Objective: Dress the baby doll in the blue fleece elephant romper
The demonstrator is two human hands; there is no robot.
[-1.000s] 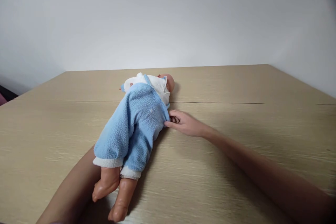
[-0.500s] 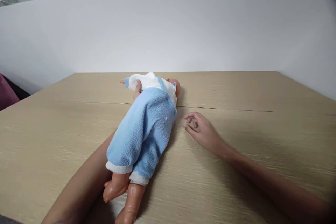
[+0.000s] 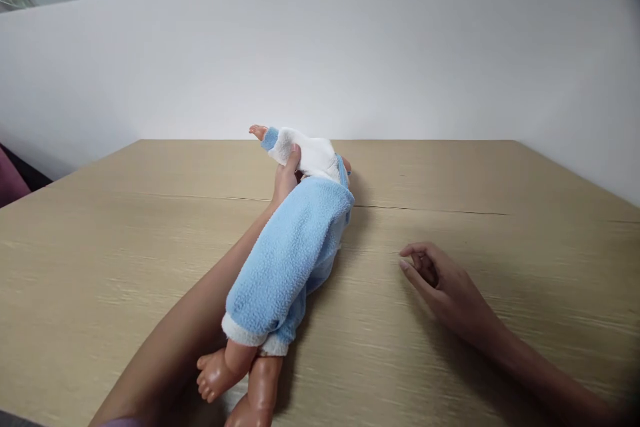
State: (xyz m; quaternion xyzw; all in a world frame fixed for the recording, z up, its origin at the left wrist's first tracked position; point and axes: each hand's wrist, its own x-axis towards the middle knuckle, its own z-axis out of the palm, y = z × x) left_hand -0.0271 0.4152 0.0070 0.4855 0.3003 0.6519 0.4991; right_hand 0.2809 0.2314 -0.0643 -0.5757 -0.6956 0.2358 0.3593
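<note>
A baby doll [image 3: 290, 253] in light blue fleece trousers and a white top lies tilted on its side, its bare feet toward me. Its head is mostly hidden behind its shoulder. My left hand [image 3: 287, 177] grips the doll by its white-sleeved upper arm, thumb on top and the other fingers out of sight behind. The doll's small hand points up to the left. To the right of the doll, apart from it, my right hand [image 3: 440, 280] hovers over or rests on the table, fingers loosely curled, thumb and fingertips apart, with nothing in it.
The light wooden tabletop [image 3: 100, 267] has a thin seam running across it. Behind it stands a plain white partition [image 3: 320, 47]. Something dark pink [image 3: 10, 180] shows at the far left edge.
The doll has rolled further onto its side and shifted right, its arm lifting in my left hand. My right hand has moved right and nearer to me, away from the doll.
</note>
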